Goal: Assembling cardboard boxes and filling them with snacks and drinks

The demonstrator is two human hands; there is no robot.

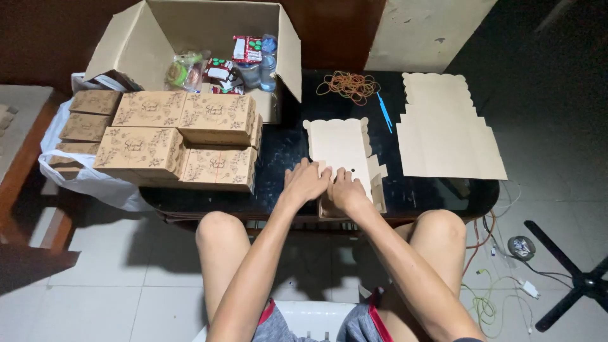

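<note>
From the head camera, a half-folded box (342, 158) of tan card was seen lying on the dark table (288, 152), near its front edge and roughly at its middle. The left hand (306, 182) was laid flat on the box's near left part, fingers spread and pressed down, nothing gripped. The right hand (346, 190) was set just beside it, touching it, with the fingers curled over the card; whether an edge was pinched under them could not be told, as the fingertips were hidden.

To the right of the box, a stack of flat blanks (446, 130) with a scalloped far edge was spread on the table. Between box and blanks, further back, a heap of rubber bands (348, 84) and a thin blue tool (385, 113) were seen. To the left, finished printed boxes (183, 139) were piled in rows, with more over a white bag (88, 180) at the table's end. Behind them, an open carton (190, 38) holding packets and bottles was stood.
</note>
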